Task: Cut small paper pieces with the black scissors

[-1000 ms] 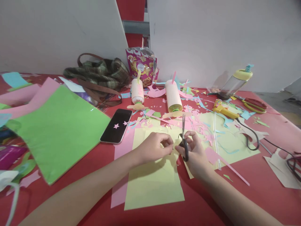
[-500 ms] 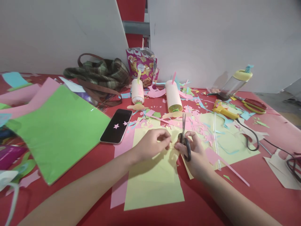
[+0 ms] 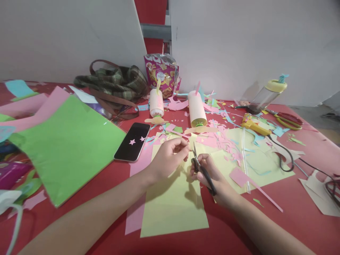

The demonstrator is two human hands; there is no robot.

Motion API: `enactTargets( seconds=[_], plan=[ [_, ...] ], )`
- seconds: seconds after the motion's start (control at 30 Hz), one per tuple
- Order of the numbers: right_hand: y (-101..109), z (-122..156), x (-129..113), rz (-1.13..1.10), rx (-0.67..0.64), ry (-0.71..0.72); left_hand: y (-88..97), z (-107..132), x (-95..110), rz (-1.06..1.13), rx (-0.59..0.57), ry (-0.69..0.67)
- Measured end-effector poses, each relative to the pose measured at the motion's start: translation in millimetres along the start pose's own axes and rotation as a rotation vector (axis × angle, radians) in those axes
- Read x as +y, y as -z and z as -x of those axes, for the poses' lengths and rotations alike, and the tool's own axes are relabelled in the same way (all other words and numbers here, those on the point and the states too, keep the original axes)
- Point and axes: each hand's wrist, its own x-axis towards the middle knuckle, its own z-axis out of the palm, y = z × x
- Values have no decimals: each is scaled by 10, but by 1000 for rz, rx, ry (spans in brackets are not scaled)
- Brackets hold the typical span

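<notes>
Black-handled scissors [image 3: 204, 173] are in my right hand [image 3: 209, 177], fingers wrapped round the handles, blades pointing up and slightly left. My left hand [image 3: 171, 156] pinches what looks like a small piece of pale paper [image 3: 190, 149], mostly hidden by the fingertips and close to the scissor blades. Below both hands lies a sheet of yellow paper [image 3: 174, 212], partly over a pink sheet [image 3: 134, 216]. Two small pink paper stars [image 3: 132, 142] rest on a black-screened phone [image 3: 130, 148] left of my left hand.
Two white bottle-like crafts [image 3: 156, 102] lie beyond the hands among paper scraps [image 3: 225, 140]. A yellow glue gun [image 3: 255, 126], red-handled pliers [image 3: 289, 118] and a clear bottle [image 3: 267, 95] are at right. Green paper [image 3: 71, 148], a plaid bag [image 3: 117, 83] and a snack packet [image 3: 162, 74] are at left and back.
The scissors have swung from upright to leaning left, and my right hand has turned with them, lower and leftward. My left hand has shifted slightly left and up.
</notes>
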Motion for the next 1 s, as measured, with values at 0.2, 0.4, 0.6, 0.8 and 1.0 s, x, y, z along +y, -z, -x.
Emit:
enactTargets(
  seconds=[0.2,0.4,0.6,0.8,1.0],
  plan=[
    [0,-7,1,-16,6,-5,-39,33,-16,-52,7,-7],
    [-9,2,-12,-19,13,-2,-56,51,1,-68,17,-7],
    [-10,2,-11,-19,29,-17,-53,56,18,-62,15,-8],
    [5,3,4,-31,9,-8,-58,56,12,-59,17,-25],
    [-6,-4,-4,-26,17,-19,-58,56,-18,-69,23,-33]
  ],
)
